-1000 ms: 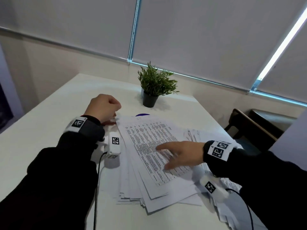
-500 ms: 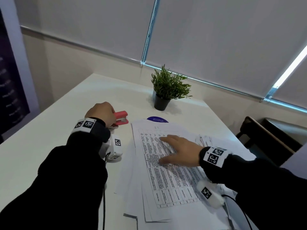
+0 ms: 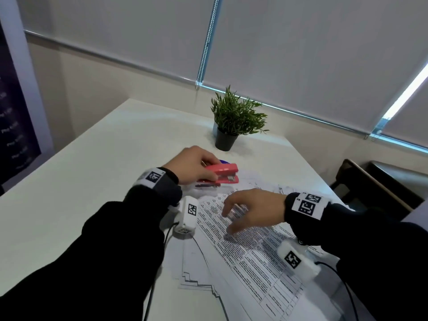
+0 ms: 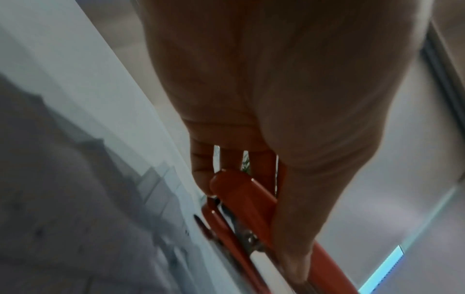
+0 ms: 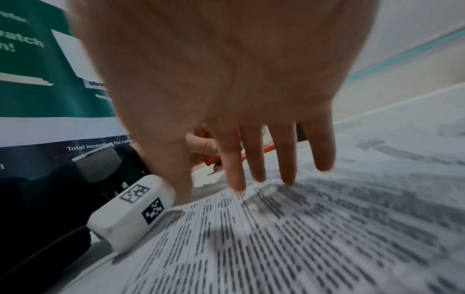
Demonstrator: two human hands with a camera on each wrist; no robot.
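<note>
Grip: left hand point(image 3: 192, 164) curls round pink plastic stapler point(image 3: 223, 173) at far left corner of loose stack of white printed sheets point(image 3: 250, 251); right hand point(image 3: 252, 209) spread, fingertips on top sheet. Risk: edges fanned, staple may miss lower sheets; light press may let pages slide

Head looks down; close wrist views share stapler point(image 3: 223, 174).

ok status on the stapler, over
Left grip holds stapler at far corner of the papers. Right grip open, fingertips on the papers. Plant beyond, nothing in the way.
</note>
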